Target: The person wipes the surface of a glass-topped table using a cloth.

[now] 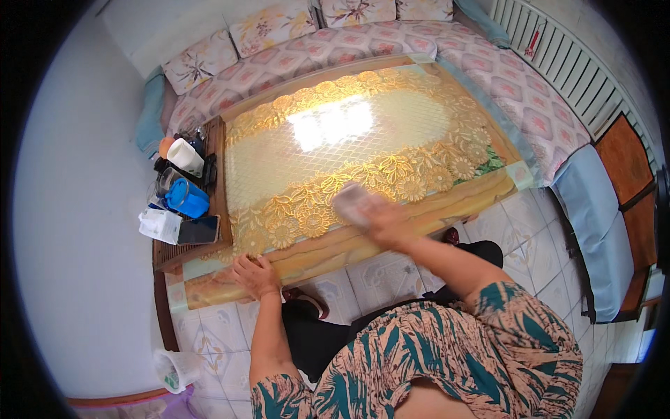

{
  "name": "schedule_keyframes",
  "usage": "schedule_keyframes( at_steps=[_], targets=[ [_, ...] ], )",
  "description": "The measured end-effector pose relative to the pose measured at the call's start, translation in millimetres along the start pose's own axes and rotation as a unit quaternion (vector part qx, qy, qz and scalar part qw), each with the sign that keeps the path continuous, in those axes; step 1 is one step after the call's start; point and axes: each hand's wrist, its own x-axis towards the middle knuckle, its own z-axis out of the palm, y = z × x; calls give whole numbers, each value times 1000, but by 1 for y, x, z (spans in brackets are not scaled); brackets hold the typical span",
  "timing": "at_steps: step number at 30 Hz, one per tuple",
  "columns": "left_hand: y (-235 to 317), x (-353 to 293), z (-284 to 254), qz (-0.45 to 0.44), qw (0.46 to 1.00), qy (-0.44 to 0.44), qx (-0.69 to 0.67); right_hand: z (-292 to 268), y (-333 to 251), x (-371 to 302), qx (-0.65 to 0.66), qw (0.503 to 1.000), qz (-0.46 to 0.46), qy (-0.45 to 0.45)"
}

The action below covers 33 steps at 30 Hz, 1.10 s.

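My right hand (384, 220) presses a pale, folded cloth (353, 203) against the near part of the table top. Motion smears both the hand and the cloth. Beneath it spreads a gold lace-patterned table cover (293, 202) with flower and leaf shapes, and bright light glares off its far half. My left hand (256, 274) rests at the table's near left edge, beside a wooden tray, with its fingers laid on the surface and nothing in them.
On the wooden tray (225, 209) stand a blue cup (187, 198), a white cup (185, 156), a tissue pack (159, 225) and a dark phone (199, 230). A patterned sofa (349, 49) wraps the far and right sides. A white bin (174, 370) stands lower left.
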Motion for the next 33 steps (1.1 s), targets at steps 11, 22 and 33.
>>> schedule_keyframes(
  at_steps=[11, 22, 33],
  targets=[
    [14, -4, 6, 11, 999, 23, -29, 7, 114, -70, -231, 891, 342, 191],
    [-4, -14, 14, -113, 954, -105, -259, 5, -58, 0, 192, 976, -63, 75],
    [143, -61, -53, 52, 951, -260, -158, -110, 66, -59, -51, 955, 225, -184]
  ],
)
